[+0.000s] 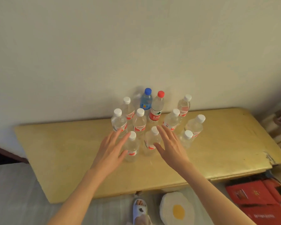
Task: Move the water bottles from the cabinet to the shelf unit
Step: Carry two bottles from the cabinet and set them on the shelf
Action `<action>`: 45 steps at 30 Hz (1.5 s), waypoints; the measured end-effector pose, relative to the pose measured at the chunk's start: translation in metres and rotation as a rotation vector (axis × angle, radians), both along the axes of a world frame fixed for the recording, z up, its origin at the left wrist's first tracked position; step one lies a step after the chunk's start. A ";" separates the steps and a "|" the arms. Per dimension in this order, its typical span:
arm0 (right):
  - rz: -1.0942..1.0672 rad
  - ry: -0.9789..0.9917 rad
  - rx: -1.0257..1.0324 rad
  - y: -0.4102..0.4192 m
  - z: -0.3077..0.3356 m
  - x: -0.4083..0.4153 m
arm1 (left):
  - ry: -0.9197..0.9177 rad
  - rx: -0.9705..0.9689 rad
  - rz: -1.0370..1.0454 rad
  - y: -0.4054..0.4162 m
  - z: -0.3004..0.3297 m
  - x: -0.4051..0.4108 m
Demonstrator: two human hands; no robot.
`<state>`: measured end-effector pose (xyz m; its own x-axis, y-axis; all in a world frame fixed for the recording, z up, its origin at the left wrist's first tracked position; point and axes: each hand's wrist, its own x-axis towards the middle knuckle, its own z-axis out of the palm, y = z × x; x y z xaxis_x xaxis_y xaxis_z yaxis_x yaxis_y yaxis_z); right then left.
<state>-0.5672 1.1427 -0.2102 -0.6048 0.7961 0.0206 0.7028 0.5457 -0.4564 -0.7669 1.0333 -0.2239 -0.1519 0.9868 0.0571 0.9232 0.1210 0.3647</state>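
Several clear water bottles stand upright in a cluster on the yellow cabinet top point(68, 153), most with white caps and red labels. One blue-capped bottle point(146, 99) and one red-capped bottle point(156, 109) stand at the back by the wall. My left hand point(111, 146) reaches with straight fingers beside the front-left bottle point(131, 147), thumb near its label. My right hand point(170, 144) is spread beside the front-middle bottle point(150, 141), thumb close to its label. Neither hand grips anything.
A plain wall rises right behind the cabinet. On the floor below lie an egg-shaped cushion point(177, 208), red boxes point(256, 197) at the right and my slippered foot point(140, 210). The cabinet's right front corner point(268, 157) is chipped.
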 end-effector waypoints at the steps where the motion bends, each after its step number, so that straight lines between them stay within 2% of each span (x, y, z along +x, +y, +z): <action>1: 0.015 -0.015 -0.010 0.010 -0.002 -0.006 | -0.020 0.006 -0.018 0.012 0.000 -0.002; 8: 0.059 0.002 -0.091 0.040 -0.019 -0.024 | -0.275 -0.009 -0.061 0.046 -0.011 -0.001; 14: 0.002 -0.002 -0.062 0.034 -0.025 -0.026 | -0.332 0.029 -0.109 0.053 -0.016 -0.004; 19: -0.152 -0.018 -0.006 0.000 -0.024 -0.023 | -0.358 -0.015 -0.231 0.052 -0.016 -0.014; 24: -0.406 0.020 -0.047 -0.051 -0.016 0.002 | -0.349 -0.086 -0.328 0.045 -0.011 -0.017; 34: -0.928 0.006 -0.025 -0.235 0.005 0.099 | -0.335 -0.167 -0.737 -0.005 0.006 0.072; 40: -1.274 0.096 0.064 -0.388 0.008 0.157 | -0.359 -0.181 -1.151 -0.090 0.011 0.178; 45: -1.502 0.093 0.090 -0.525 0.022 0.211 | -0.378 -0.161 -1.443 -0.190 0.028 0.282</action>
<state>-0.3564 0.6175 -0.1881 0.7539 0.6504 0.0930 0.5888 -0.6061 -0.5346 -0.4847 0.8430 -0.1958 0.9504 0.2881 0.1172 0.1369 -0.7259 0.6740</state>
